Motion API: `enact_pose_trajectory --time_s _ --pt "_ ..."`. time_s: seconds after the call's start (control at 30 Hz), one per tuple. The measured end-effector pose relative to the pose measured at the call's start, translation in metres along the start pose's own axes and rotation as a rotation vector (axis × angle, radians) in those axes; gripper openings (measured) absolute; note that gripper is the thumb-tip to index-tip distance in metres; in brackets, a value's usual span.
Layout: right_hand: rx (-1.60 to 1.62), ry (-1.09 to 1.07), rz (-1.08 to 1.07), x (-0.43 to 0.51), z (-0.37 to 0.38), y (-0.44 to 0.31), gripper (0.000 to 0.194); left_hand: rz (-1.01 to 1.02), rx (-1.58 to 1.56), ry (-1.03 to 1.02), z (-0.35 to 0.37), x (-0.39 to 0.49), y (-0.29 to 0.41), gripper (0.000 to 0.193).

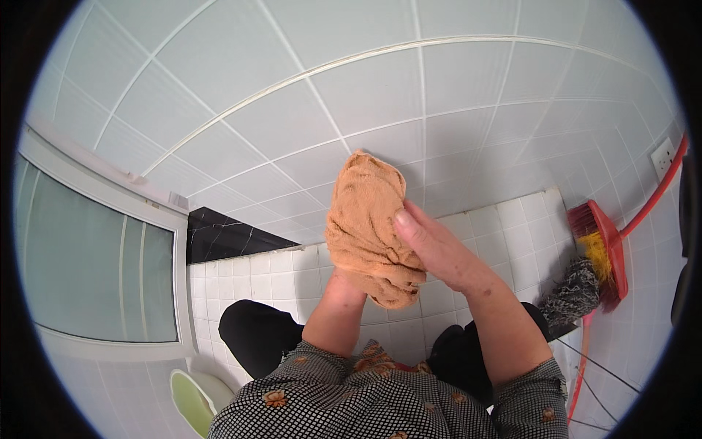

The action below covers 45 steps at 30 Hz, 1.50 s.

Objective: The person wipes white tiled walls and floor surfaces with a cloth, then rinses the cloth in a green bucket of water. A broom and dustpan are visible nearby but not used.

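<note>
An orange-brown terry towel (364, 214) is held up in the middle of the view, in front of the tiled wall. It drapes over my left hand (347, 281), so only the wrist shows and the fingers are hidden beneath the cloth. From the right side, my right hand (425, 236) pinches the towel's edge, the thumb lying on top and the fingers out of sight behind. Folds bunch up at the towel's lower end, near the left wrist.
White floor tiles (274, 281) meet a grey tiled wall (373, 93). A framed glass door (104, 258) stands left, above a green-lined bin (192, 406). At right are a red broom (611, 258), a grey mop head (573, 291) and a wall socket (664, 159).
</note>
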State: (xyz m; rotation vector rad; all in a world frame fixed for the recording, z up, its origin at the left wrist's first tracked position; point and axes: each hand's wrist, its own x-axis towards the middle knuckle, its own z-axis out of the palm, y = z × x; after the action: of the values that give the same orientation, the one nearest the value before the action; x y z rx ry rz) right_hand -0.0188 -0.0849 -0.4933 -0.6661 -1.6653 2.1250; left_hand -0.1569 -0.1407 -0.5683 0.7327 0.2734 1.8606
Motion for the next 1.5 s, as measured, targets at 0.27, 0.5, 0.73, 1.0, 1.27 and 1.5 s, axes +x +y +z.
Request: enact_pose_trajectory --time_s 0.27,0.5,0.73,1.0,1.27,1.5 --pt "0.054 0.088 0.021 0.024 0.020 0.009 0.066 0.011 0.285 0.189 -0.018 0.001 0.031 0.049" --pt "0.202 0.265 -0.129 0.027 0.010 0.005 0.038 -0.072 0.757 0.418 -0.031 0.013 0.052 0.038" --pt "0.059 0.405 -0.401 0.025 0.002 0.000 0.038 0.259 0.831 0.307 0.027 0.006 0.002 0.058" --pt "-0.350 -0.072 -0.669 0.024 0.012 0.000 0.050 0.757 1.210 0.308 -0.008 0.006 0.037 0.046" --pt "-0.270 0.169 -0.529 0.018 -0.010 -0.014 0.058 1.369 1.325 0.646 -0.035 0.054 0.163 0.042" --pt "-0.271 0.260 -0.476 0.023 -0.029 -0.010 0.046 1.227 1.378 0.656 -0.147 0.023 0.104 0.050"
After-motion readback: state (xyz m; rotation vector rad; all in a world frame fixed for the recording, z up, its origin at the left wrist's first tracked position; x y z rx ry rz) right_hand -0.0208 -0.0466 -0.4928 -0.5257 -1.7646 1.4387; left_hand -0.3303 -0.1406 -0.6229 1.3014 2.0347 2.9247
